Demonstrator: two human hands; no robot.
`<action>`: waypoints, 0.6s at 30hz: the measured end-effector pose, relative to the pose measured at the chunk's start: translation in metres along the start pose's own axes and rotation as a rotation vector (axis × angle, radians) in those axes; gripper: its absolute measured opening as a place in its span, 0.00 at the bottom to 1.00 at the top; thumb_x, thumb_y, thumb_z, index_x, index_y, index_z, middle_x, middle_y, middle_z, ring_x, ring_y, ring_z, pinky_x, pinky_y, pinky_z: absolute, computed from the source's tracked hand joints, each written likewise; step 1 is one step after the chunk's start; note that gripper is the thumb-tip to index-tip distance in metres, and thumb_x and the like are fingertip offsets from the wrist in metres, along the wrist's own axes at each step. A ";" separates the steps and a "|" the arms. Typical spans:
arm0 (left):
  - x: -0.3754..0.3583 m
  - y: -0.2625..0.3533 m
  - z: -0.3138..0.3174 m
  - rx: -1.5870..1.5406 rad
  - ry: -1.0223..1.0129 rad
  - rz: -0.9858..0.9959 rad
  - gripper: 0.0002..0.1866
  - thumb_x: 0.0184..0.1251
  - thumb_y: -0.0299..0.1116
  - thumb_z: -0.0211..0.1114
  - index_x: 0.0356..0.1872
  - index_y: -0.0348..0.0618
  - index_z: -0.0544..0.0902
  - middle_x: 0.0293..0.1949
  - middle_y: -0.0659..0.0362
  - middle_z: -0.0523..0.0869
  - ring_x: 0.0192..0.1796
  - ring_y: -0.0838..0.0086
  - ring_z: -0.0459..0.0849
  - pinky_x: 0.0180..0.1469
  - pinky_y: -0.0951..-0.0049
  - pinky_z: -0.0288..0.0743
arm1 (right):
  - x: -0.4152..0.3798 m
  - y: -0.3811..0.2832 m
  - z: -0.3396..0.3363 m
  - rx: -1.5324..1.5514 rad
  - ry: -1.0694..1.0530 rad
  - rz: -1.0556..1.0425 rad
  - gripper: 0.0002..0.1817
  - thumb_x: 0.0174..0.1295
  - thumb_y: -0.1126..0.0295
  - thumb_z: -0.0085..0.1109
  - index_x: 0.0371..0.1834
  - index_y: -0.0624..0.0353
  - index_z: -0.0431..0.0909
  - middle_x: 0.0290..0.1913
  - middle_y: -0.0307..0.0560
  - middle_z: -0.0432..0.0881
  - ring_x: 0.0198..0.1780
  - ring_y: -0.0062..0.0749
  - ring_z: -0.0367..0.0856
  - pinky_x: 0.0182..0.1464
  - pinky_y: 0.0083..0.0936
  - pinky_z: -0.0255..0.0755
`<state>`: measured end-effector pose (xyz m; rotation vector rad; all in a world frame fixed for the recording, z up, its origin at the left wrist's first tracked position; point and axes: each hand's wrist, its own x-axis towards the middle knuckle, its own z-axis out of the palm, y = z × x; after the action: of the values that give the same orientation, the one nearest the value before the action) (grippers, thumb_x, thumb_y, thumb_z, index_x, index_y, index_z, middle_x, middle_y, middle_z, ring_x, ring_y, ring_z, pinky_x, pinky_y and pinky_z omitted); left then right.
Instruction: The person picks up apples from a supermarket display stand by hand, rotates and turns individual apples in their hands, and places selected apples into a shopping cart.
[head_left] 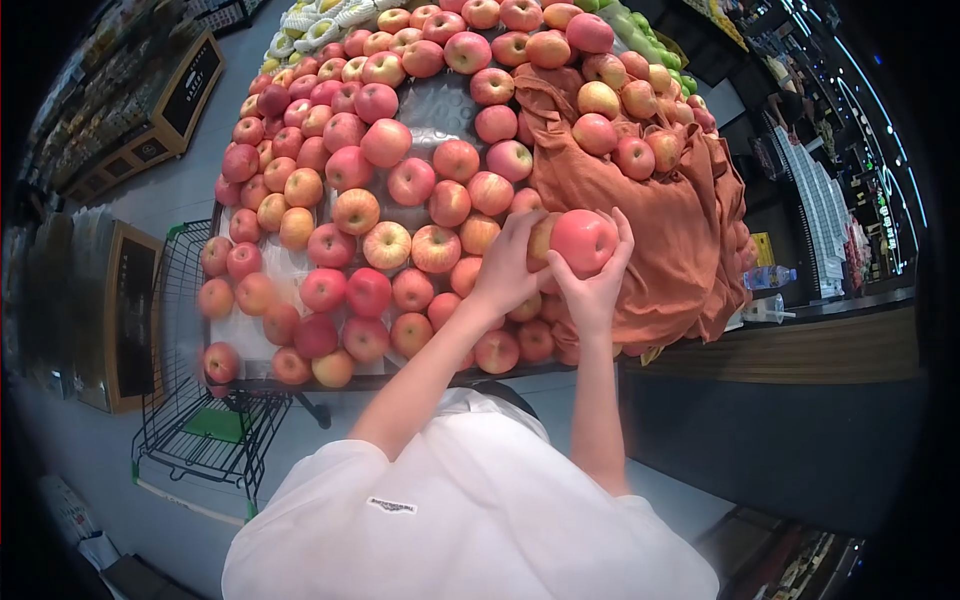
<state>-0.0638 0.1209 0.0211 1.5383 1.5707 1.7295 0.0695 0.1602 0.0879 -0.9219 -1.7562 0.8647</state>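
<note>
My right hand (592,290) grips a pink-red apple (580,243), with the thumb on its near side and fingers round its right side. Close against it, my left hand (508,268) is closed on a yellowish apple (541,242), mostly hidden by the hand and the red apple. Both hands are above the front of a display of red and yellow apples (436,248). A rust-brown cloth (650,240) lies in folds just right of my hands, with several apples (595,134) resting on its upper part.
A bare patch of clear, dimpled liner (436,108) shows among the apples. Foam-netted fruit (322,30) and green fruit (640,35) lie at the back. A wire shopping cart (205,430) stands at the left. A plastic bottle (770,278) lies right of the cloth.
</note>
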 end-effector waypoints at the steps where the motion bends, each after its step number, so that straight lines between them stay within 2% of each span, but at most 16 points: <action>1: -0.001 0.000 0.000 -0.005 0.000 -0.009 0.42 0.57 0.34 0.82 0.73 0.42 0.71 0.68 0.45 0.77 0.69 0.42 0.79 0.70 0.49 0.77 | -0.001 0.000 0.000 -0.029 0.002 0.025 0.55 0.52 0.71 0.85 0.82 0.60 0.58 0.75 0.56 0.69 0.74 0.43 0.73 0.76 0.39 0.71; 4: 0.002 0.001 -0.001 -0.015 -0.006 -0.029 0.42 0.57 0.33 0.83 0.72 0.42 0.72 0.67 0.45 0.77 0.69 0.44 0.79 0.71 0.50 0.77 | 0.003 0.004 0.003 -0.027 0.063 -0.004 0.51 0.53 0.70 0.86 0.79 0.61 0.62 0.75 0.55 0.70 0.73 0.42 0.74 0.75 0.39 0.72; 7: 0.001 0.003 -0.001 -0.030 0.000 -0.070 0.42 0.55 0.30 0.84 0.70 0.41 0.72 0.66 0.46 0.78 0.70 0.47 0.80 0.72 0.54 0.77 | 0.014 0.000 0.006 0.090 0.044 0.014 0.49 0.53 0.69 0.86 0.77 0.61 0.64 0.74 0.55 0.70 0.72 0.42 0.75 0.74 0.37 0.72; 10: 0.001 0.006 -0.001 -0.030 0.028 -0.086 0.41 0.54 0.31 0.85 0.69 0.40 0.73 0.65 0.46 0.80 0.69 0.47 0.81 0.71 0.54 0.77 | 0.024 -0.007 0.004 0.008 -0.034 0.057 0.50 0.53 0.68 0.87 0.77 0.61 0.63 0.74 0.57 0.69 0.73 0.43 0.73 0.75 0.38 0.70; 12: 0.002 0.007 0.001 0.005 0.046 -0.096 0.41 0.54 0.31 0.85 0.68 0.40 0.73 0.64 0.46 0.80 0.68 0.47 0.82 0.71 0.54 0.78 | 0.026 0.005 0.014 -0.011 0.068 0.042 0.51 0.54 0.67 0.87 0.77 0.61 0.62 0.74 0.57 0.69 0.74 0.43 0.72 0.76 0.39 0.69; 16: -0.001 0.009 0.010 0.014 0.113 -0.119 0.38 0.56 0.37 0.85 0.66 0.42 0.74 0.64 0.47 0.81 0.63 0.43 0.83 0.64 0.47 0.79 | 0.029 0.002 0.024 -0.017 0.136 0.089 0.51 0.56 0.66 0.85 0.79 0.61 0.61 0.77 0.56 0.67 0.76 0.45 0.70 0.78 0.41 0.67; 18: -0.002 0.007 0.011 0.021 0.124 -0.126 0.38 0.56 0.37 0.84 0.66 0.43 0.74 0.64 0.48 0.81 0.62 0.42 0.83 0.63 0.46 0.79 | 0.024 0.005 0.017 -0.011 0.054 0.045 0.51 0.57 0.67 0.84 0.81 0.61 0.59 0.78 0.55 0.66 0.78 0.45 0.69 0.79 0.41 0.66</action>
<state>-0.0513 0.1223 0.0239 1.3333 1.7111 1.7733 0.0481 0.1808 0.0885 -0.9868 -1.7012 0.8514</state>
